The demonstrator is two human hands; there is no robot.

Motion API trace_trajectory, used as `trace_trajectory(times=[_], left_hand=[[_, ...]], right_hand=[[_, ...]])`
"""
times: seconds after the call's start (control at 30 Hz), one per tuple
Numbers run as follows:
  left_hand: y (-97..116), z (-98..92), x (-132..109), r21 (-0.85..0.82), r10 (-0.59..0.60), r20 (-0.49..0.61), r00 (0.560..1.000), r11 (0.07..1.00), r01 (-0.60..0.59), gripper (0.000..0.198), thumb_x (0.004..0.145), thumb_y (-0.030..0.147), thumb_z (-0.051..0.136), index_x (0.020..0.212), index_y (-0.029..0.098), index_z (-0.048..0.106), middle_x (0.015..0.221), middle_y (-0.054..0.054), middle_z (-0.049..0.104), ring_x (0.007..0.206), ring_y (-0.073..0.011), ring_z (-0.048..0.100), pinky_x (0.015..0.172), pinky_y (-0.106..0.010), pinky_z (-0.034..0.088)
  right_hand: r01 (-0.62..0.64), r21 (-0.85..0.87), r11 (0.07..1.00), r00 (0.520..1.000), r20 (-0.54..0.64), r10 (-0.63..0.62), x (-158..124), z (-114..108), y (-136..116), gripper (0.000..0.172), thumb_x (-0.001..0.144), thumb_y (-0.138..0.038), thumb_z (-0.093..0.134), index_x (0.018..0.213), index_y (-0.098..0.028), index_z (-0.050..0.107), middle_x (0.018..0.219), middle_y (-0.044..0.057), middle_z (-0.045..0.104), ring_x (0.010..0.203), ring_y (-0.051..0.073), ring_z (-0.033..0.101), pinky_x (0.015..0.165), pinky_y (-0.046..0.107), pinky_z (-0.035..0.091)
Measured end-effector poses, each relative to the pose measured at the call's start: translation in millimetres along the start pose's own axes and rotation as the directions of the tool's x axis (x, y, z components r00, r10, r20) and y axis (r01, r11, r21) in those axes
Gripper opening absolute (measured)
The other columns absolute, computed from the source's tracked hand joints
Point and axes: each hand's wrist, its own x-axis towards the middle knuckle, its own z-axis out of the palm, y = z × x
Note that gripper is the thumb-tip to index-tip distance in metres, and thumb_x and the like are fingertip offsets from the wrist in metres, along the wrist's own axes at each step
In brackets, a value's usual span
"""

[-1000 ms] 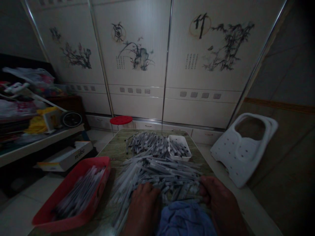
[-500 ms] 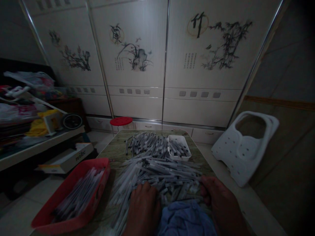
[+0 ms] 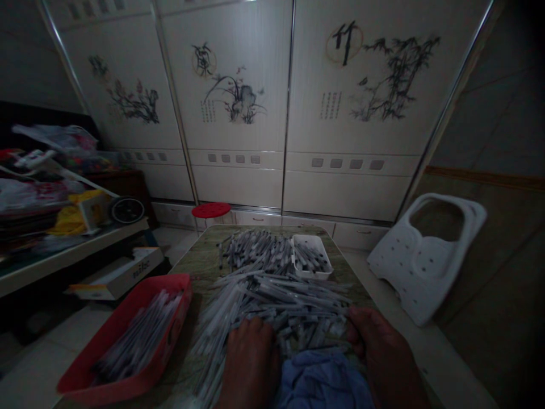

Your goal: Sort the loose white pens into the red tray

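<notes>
My left hand (image 3: 250, 355) rests at the near edge of a heap of slim, clear pen-like tubes (image 3: 281, 289), its fingers curled under. What those fingers hold, if anything, is hidden. At the right end of the heap, my right hand (image 3: 381, 349) is closed in a pinch, thumb and forefinger at the tube ends; the thing between them is too dim to make out. Between my wrists lies a crumpled blue cloth (image 3: 321, 380). Short grey pieces (image 3: 306, 332), perhaps pen caps, are scattered just beyond the cloth.
To the left, a red basket (image 3: 172, 341) holds more tubes. A white box (image 3: 327, 275) with dark-tipped pieces sits at the table's far right, beside another pile (image 3: 255, 250). Beyond the table (image 3: 191, 255) are a red stool (image 3: 211, 210) and a white plastic seat (image 3: 430, 255).
The view has shifted very slightly. Both hands stay in nearly the same place, with their fingers still closed.
</notes>
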Motion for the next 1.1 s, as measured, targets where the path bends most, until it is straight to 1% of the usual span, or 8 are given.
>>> trace_trajectory(times=[0.27,0.6,0.73,0.8,0.87,0.93,1.03,1.1], left_hand=[[-3,1.0,4,0.013,-0.003,0.08,0.997,1.0,0.002,0.025,0.091,0.017,0.051,0.104,0.024,0.071,0.113,-0.008,0.07,0.11,-0.0289,0.058,0.09,-0.041,0.035],[-8,7.1,5,0.004,0.033,0.037,0.999,0.999,-0.033,0.023,0.092,0.017,0.049,0.098,0.023,0.071,0.109,-0.009,0.07,0.106,-0.0297,0.059,0.088,-0.042,0.034],[-18,11.1,7,-0.082,0.043,0.014,0.999,0.996,-0.042,0.023,0.092,0.014,0.049,0.099,0.022,0.07,0.106,-0.01,0.069,0.104,-0.0297,0.058,0.089,-0.043,0.036],[-23,9.1,7,-0.206,0.068,-0.038,0.997,0.976,-0.074,0.022,0.092,0.015,0.051,0.103,0.021,0.069,0.108,-0.011,0.069,0.105,-0.0294,0.058,0.092,-0.042,0.037],[-26,3.8,5,-0.416,0.064,-0.104,0.993,0.904,-0.102,0.02,0.096,0.021,0.051,0.108,0.021,0.067,0.112,-0.011,0.068,0.108,-0.0282,0.058,0.095,-0.041,0.04],[-28,-4.1,1,-0.638,-0.004,-0.14,0.99,0.765,-0.087,0.019,0.098,0.028,0.052,0.111,0.023,0.065,0.115,-0.01,0.067,0.11,-0.0265,0.058,0.098,-0.038,0.041],[-27,-17.0,-5,-0.873,-0.104,-0.052,0.993,0.488,0.005,0.016,0.096,0.033,0.059,0.11,0.027,0.064,0.107,-0.005,0.067,0.104,-0.0231,0.06,0.092,-0.033,0.045],[-26,-22.9,-7,-0.959,-0.099,0.049,0.994,0.273,0.075,0.015,0.094,0.032,0.063,0.109,0.027,0.063,0.098,-0.003,0.064,0.094,-0.0198,0.06,0.084,-0.029,0.046]], right_hand=[[0.021,0.036,0.999,1.0,-0.002,-0.021,-4,3,-5,0.045,0.094,-0.061,0.058,0.073,-0.022,0.057,0.061,-0.007,0.051,0.057,0.012,0.043,0.052,0.024,0.035],[0.013,0.074,0.997,1.0,-0.004,-0.012,-3,4,-4,0.042,0.093,-0.059,0.06,0.074,-0.022,0.057,0.063,-0.006,0.052,0.058,0.013,0.043,0.054,0.025,0.036],[0.012,0.05,0.999,1.0,0.015,-0.013,-2,3,-5,0.042,0.095,-0.06,0.058,0.075,-0.023,0.057,0.063,-0.006,0.052,0.058,0.013,0.043,0.054,0.025,0.035],[0.022,0.043,0.999,1.0,0.011,-0.023,-2,3,-6,0.042,0.095,-0.059,0.058,0.075,-0.022,0.057,0.063,-0.006,0.053,0.058,0.012,0.043,0.054,0.024,0.035],[0.028,0.023,0.999,0.999,0.021,-0.028,-2,3,-8,0.042,0.094,-0.058,0.058,0.073,-0.022,0.058,0.061,-0.006,0.053,0.056,0.012,0.043,0.053,0.024,0.035],[0.022,0.001,1.0,0.998,0.064,-0.022,-4,4,-11,0.042,0.092,-0.059,0.06,0.072,-0.022,0.059,0.06,-0.005,0.054,0.054,0.012,0.043,0.052,0.024,0.035],[0.027,0.01,1.0,0.993,0.116,-0.028,-9,8,-16,0.039,0.087,-0.057,0.064,0.07,-0.022,0.059,0.057,-0.005,0.056,0.052,0.012,0.045,0.05,0.025,0.034],[0.049,0.03,0.998,0.992,0.112,-0.052,-13,12,-19,0.036,0.084,-0.055,0.066,0.071,-0.022,0.062,0.056,-0.005,0.056,0.051,0.012,0.045,0.05,0.024,0.033]])
